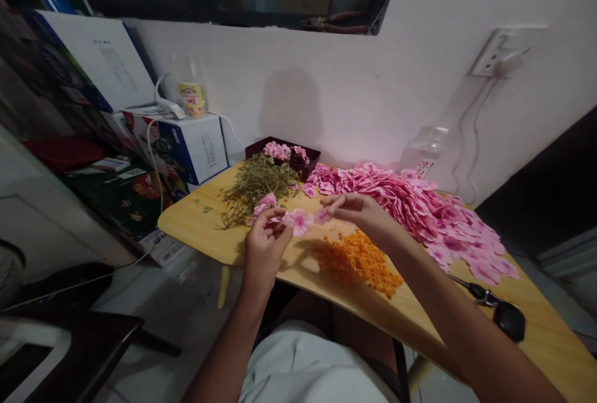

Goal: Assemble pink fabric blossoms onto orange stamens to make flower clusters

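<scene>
My left hand [267,242] is closed on a small bunch of pink artificial flowers [299,221] above the front of the table. To its right, the fingers of my right hand [357,211] pinch a single pink petal piece [321,216] beside the bunch. Below my right hand lies a heap of small orange artificial flowers [359,263]. A large pile of pink petal pieces [401,198] spreads along the back and right of the table. Behind my left hand sits a tangle of green stems [261,182].
On the wooden table [196,229] a dark tray [310,170] holds pink flowers. Keys with a black fob [509,321] lie at right. A clear plastic jar [426,151] stands by the wall. Boxes [200,148] are stacked at left, with a plastic bottle [191,95] on top.
</scene>
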The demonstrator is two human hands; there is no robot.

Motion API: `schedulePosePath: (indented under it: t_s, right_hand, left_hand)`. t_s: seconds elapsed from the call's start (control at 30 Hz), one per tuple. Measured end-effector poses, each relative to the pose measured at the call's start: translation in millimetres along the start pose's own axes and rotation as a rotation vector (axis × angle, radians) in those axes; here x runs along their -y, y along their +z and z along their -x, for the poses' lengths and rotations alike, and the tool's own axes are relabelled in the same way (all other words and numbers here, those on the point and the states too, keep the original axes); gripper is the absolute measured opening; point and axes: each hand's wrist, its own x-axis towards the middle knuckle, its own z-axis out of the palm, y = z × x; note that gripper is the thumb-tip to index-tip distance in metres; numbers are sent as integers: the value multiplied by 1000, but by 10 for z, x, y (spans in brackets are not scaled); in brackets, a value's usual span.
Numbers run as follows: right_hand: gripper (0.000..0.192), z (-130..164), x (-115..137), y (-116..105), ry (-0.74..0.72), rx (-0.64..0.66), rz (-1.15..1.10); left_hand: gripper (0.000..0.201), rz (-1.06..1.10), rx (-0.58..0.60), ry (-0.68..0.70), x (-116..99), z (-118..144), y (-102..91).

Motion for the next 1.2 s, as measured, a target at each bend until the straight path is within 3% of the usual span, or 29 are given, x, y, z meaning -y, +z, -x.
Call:
schedulePosePath:
  t_s: [0.1,0.27,0.73,0.83,0.97,1.2]
  right_hand:
    - [21,278,52,86,9,24,-108]
    - [27,376,5,134,61,-37,-150]
    - [29,461,43,80,82,-97,-163]
    - [26,428,-60,-44,19,-158,16]
    - [18,310,-296,-263,-73,-175,571]
    - [10,124,-578,-321,56,-69,892]
  left_hand:
    - [35,-18,94,-37,10,110,94]
    - [36,-12,201,-117,-9,260,212]
    - [38,49,274,-120,-32,285,246]
    - [37,89,192,-91,-86,252,205]
    - [37,126,72,-1,-199,197,135]
    - [35,135,33,40,-235,178,101]
